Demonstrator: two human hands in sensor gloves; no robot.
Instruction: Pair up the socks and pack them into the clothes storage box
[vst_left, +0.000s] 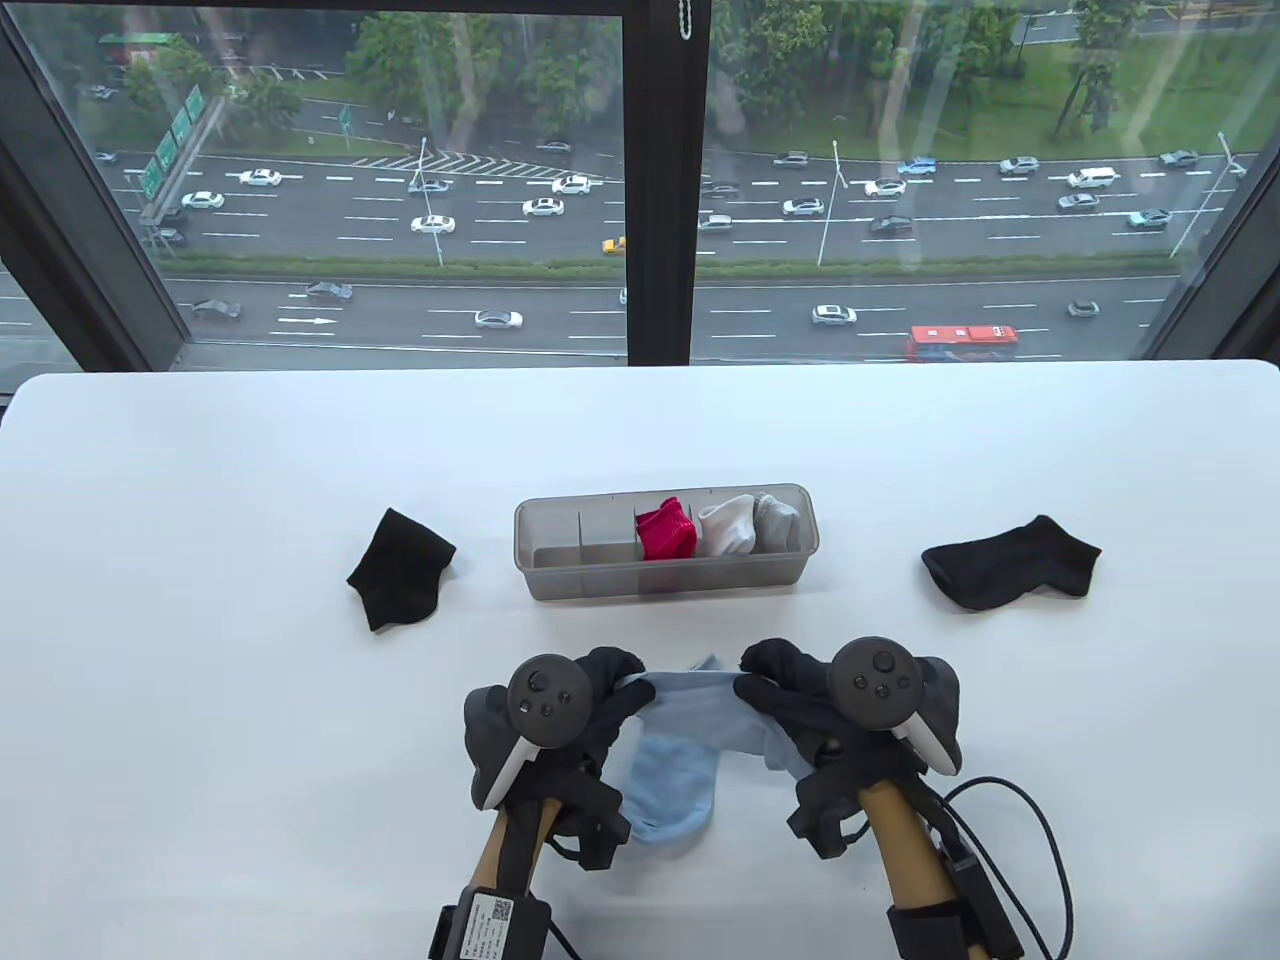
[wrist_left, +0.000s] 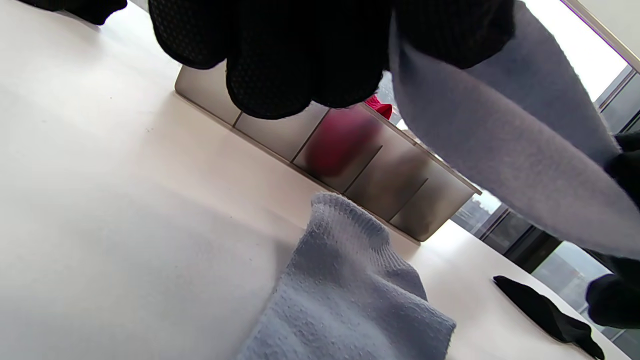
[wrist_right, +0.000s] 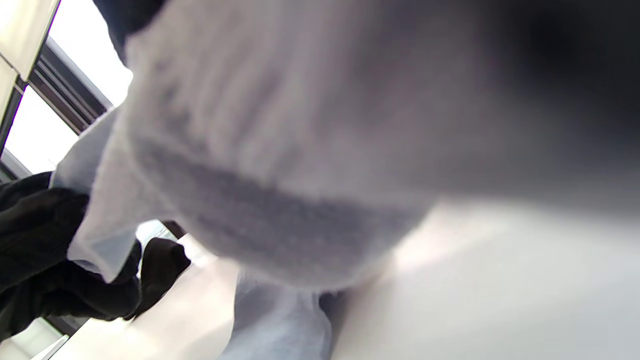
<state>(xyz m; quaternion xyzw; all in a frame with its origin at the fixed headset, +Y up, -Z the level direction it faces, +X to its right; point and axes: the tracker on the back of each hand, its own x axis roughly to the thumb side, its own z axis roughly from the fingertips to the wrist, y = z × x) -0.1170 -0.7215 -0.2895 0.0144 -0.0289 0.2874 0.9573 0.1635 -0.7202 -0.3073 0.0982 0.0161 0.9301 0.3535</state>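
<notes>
Both black-gloved hands sit nearest the camera, in front of the translucent grey plastic storage box (vst_left: 560, 565) on the white tabletop (vst_left: 200, 720); the left hand (vst_left: 570, 715) and right hand (vst_left: 835, 710) each pinch an end of a light blue knitted sock (vst_left: 690, 695), stretching it between them just above the tabletop. Beneath it, also in front of the box, a second light blue sock (vst_left: 675, 790) lies flat. Inside the box's right-hand compartments sit a rolled red sock pair (vst_left: 665, 532), a white pair (vst_left: 727, 528) and a grey pair (vst_left: 775, 517); its left compartments hold nothing visible. One black ankle sock (vst_left: 400, 570) lies left of the box, another black sock (vst_left: 1010, 565) well to the box's right
</notes>
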